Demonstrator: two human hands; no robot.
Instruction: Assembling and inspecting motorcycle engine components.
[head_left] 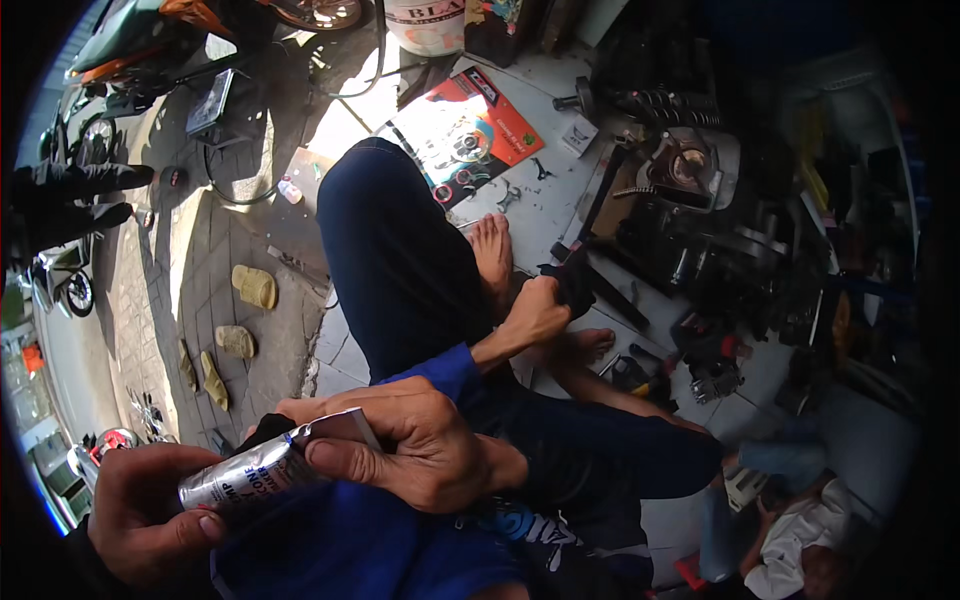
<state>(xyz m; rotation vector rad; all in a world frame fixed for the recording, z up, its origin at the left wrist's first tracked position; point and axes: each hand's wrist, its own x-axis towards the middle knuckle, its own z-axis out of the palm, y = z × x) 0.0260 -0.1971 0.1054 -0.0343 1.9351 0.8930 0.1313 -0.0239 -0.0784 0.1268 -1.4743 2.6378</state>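
Observation:
A silver, crumpled metal tube of silicone sealant (245,482) lies tilted between my two hands in the lower left. My left hand (150,505) closes round its lower end, thumb along the near side. Its flat folded end is pinched by my right hand (410,450), thumb pressed on top. The tube's nozzle is not visible. Just beyond, a person in a blue sleeve and dark jeans (400,240) sits with bare feet on the tiles. That person's fist (540,305) grips a black cloth (570,285).
A red parts card (515,130) with rings lies on white tiles. An opened engine (690,170) stands at right among dark parts. Sandals (255,287) rest on paving at left, below a motorbike (140,40). A white bucket (428,25) stands far off. Another person (800,540) sits lower right.

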